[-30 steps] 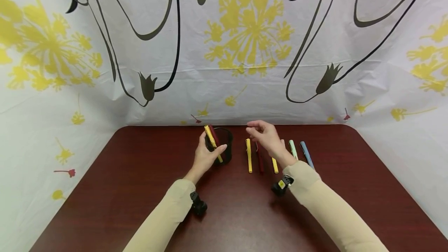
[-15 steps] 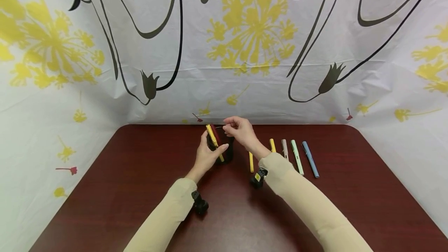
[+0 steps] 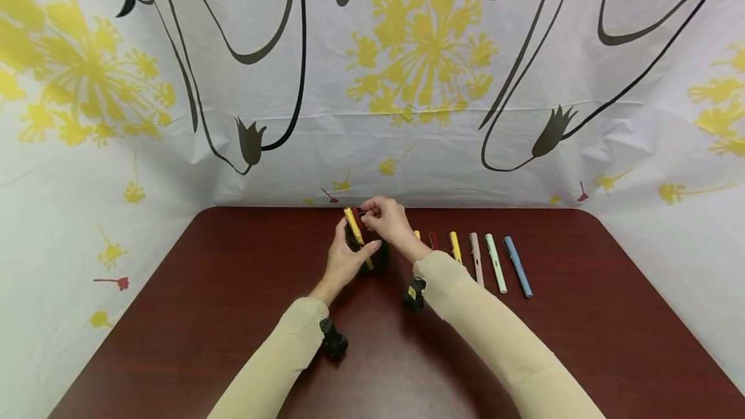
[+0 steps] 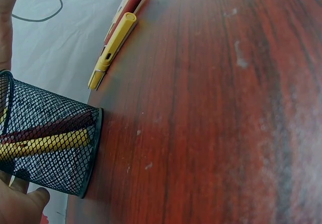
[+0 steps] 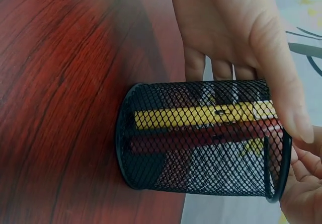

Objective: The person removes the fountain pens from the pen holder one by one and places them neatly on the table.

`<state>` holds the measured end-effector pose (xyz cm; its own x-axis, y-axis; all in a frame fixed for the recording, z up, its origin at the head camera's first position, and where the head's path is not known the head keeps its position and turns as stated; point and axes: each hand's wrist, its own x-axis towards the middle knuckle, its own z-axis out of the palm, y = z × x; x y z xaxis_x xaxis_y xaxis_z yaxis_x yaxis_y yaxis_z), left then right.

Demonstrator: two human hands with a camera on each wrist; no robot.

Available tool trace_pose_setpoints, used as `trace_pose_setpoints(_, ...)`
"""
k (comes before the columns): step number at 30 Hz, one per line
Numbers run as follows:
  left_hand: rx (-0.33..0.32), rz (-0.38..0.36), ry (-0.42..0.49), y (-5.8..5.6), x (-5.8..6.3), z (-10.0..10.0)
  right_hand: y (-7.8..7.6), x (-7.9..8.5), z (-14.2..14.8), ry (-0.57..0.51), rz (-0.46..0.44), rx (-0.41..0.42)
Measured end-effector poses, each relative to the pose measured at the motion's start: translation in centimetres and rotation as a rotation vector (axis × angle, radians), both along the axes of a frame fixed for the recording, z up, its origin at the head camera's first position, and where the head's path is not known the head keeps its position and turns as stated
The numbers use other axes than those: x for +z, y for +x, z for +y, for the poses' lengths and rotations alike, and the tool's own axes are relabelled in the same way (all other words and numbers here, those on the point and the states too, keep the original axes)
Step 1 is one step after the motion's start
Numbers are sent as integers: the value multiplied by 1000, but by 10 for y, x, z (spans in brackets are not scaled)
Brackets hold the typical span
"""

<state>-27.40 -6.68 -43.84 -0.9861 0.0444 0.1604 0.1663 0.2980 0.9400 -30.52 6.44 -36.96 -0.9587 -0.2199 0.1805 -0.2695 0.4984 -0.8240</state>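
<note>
My left hand (image 3: 342, 258) grips a black mesh pen cup (image 5: 229, 171) from its left side, thumb in front and fingers behind. Inside lean a yellow pen (image 5: 181, 116) and a dark red pen (image 5: 191, 139), their tops at the rim. The curled fingers of my right hand (image 3: 391, 224) are at the rim, by the top of the dark red pen. Whether they pinch that pen cannot be told, as the fingers hide the contact. In the right wrist view the cup stands on its base, its upper edge partly behind the left thumb (image 5: 297, 118).
Right of the cup lies a row of pens: a yellow pen (image 4: 114, 45), a dark red pen (image 3: 432, 239), another yellow pen (image 3: 455, 246), a greyish pink pen (image 3: 476, 257), a pale green pen (image 3: 496, 264) and a blue pen (image 3: 518, 267). A patterned cloth (image 3: 291, 180) hangs behind the table (image 3: 204, 302).
My right hand has moved left from above the row of pens to the cup's rim, bringing no visible pen. The left hand stays around the cup.
</note>
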Motion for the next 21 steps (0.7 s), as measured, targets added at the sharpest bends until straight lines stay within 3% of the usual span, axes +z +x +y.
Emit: trace_pose_setpoints(21,-4,14,-11,0,0,-1,-8,-7,-14,137,67,-54)
